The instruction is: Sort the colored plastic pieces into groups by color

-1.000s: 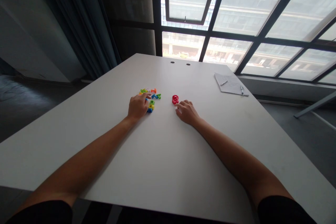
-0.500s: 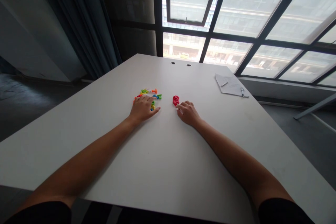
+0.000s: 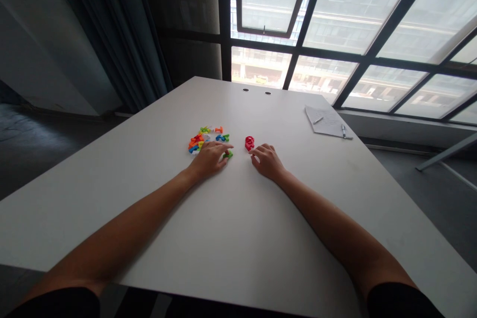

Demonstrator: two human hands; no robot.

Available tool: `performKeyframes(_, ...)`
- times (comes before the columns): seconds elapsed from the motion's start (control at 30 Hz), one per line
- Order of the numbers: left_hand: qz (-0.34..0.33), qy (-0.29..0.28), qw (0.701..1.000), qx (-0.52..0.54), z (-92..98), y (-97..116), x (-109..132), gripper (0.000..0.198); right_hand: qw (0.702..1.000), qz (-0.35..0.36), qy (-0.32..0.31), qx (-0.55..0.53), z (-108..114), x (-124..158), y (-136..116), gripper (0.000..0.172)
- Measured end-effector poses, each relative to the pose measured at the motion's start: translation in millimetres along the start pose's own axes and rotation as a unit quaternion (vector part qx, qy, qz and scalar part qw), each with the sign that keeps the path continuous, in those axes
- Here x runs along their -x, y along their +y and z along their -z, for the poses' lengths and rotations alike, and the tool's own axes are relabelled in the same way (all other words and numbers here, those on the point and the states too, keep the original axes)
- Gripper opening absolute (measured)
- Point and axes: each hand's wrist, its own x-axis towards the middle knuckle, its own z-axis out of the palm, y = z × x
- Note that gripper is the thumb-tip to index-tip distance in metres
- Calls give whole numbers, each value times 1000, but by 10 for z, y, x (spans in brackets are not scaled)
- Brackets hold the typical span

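Note:
My left hand (image 3: 209, 160) is at the right side of a loose pile of small colourful plastic pieces (image 3: 196, 143). Its thumb and fingers close around a small green plastic piece (image 3: 228, 154), partly hidden by them. My right hand (image 3: 267, 161) rests on the table with its fingers bent, thumb and index finger apart. The index fingertip is at the near edge of a small cluster of red plastic pieces (image 3: 249, 142); whether it touches them is hard to tell. The exact shapes of the pieces are too small to make out.
The white table (image 3: 223, 238) carries a sheet of paper (image 3: 326, 118) with handwriting and two pens at the right. Two round holes sit near its far edge. Behind stand large windows (image 3: 268, 0), with a dark curtain (image 3: 122, 35) at the left.
My left hand has moved slightly right off the pile, which now shows more of its pieces. A green piece has come along with it, towards my right hand. My right hand has barely moved.

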Motion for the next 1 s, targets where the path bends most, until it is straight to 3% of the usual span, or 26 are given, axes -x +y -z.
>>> performKeyframes(0.13,-78,-19,996,50,-69,105,29,42,996,68,28,-43,11,16,-78,32)
performKeyframes(0.27,-113,-34,987,113,-110,205,62,45,991,104,10,-82,-25,29,-170,45)
performKeyframes(0.53,-83,-33,984,156,-159,252,99,49,987,121,-36,-104,72,71,-149,24)
performKeyframes(0.7,-59,-46,992,97,-138,296,112,49,984,121,-75,-106,280,154,154,24)
performKeyframes(0.9,-63,-55,994,73,-122,349,94,41,999,17,-11,-46,299,56,797,23)
performKeyframes(1.0,-66,-56,993,76,-124,351,81,35,1000,-26,9,-15,240,-58,1003,24)
